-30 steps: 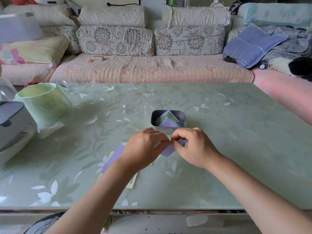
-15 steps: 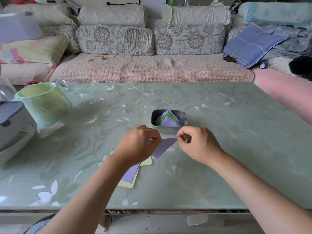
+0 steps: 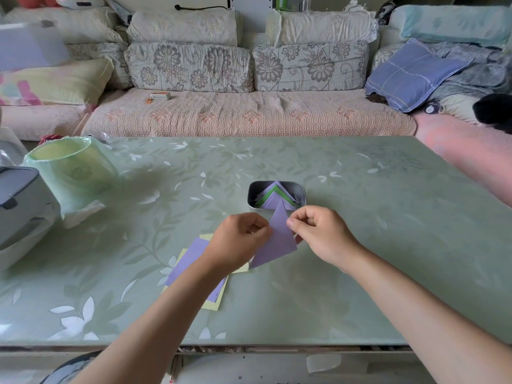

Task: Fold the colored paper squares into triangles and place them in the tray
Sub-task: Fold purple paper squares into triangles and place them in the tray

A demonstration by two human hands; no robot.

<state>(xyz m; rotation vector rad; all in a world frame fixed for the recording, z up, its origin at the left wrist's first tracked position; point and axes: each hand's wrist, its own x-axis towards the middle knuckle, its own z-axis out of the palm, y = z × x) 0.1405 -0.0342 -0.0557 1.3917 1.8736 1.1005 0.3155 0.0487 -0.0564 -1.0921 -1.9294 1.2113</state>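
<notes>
A purple paper folded into a triangle (image 3: 278, 242) stands on end above the table, its tip pointing toward the tray. My left hand (image 3: 238, 239) pinches its left edge and my right hand (image 3: 318, 234) pinches its right edge. Just beyond them sits a small metal tray (image 3: 300, 194) holding several folded purple and green triangles (image 3: 273, 196). A loose stack of purple and yellow paper squares (image 3: 191, 261) lies on the table, partly hidden under my left wrist.
On the green floral table (image 3: 360, 245) a pale green lined bin (image 3: 69, 173) stands at the far left beside a grey appliance (image 3: 19, 206). A sofa with cushions (image 3: 249, 112) runs behind the table.
The folded purple paper has been lifted off the table and turned upright between both hands, which moved slightly apart and toward the tray.
</notes>
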